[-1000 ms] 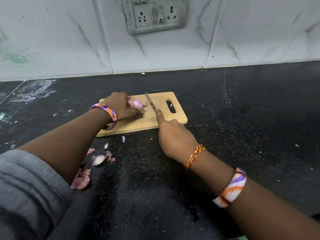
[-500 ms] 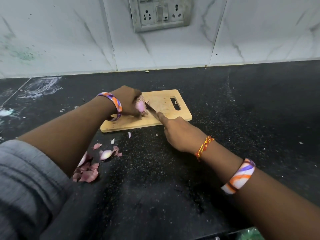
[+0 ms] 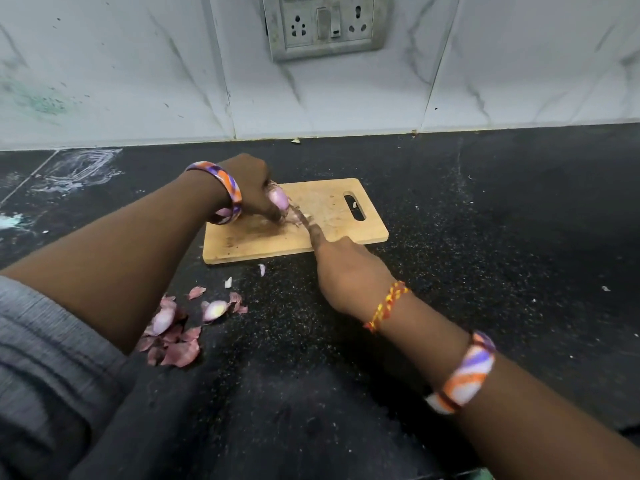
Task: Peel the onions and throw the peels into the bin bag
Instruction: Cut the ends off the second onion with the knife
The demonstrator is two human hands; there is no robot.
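Observation:
A small purple onion stands on a wooden cutting board, and my left hand grips it from the left. My right hand holds a knife with the index finger stretched along its spine. The blurred blade lies at the onion's lower right side. A heap of pink onion peels lies on the black counter in front of the board, with a peeled piece among them. No bin bag is in view.
The black speckled counter runs to a white marble wall with a socket plate. Small peel scraps lie near the board's front edge. White smears mark the far left of the counter.
The knife came down from beside the onion to its lower right side. My left hand turned the onion more upright. The view shifted slightly closer.

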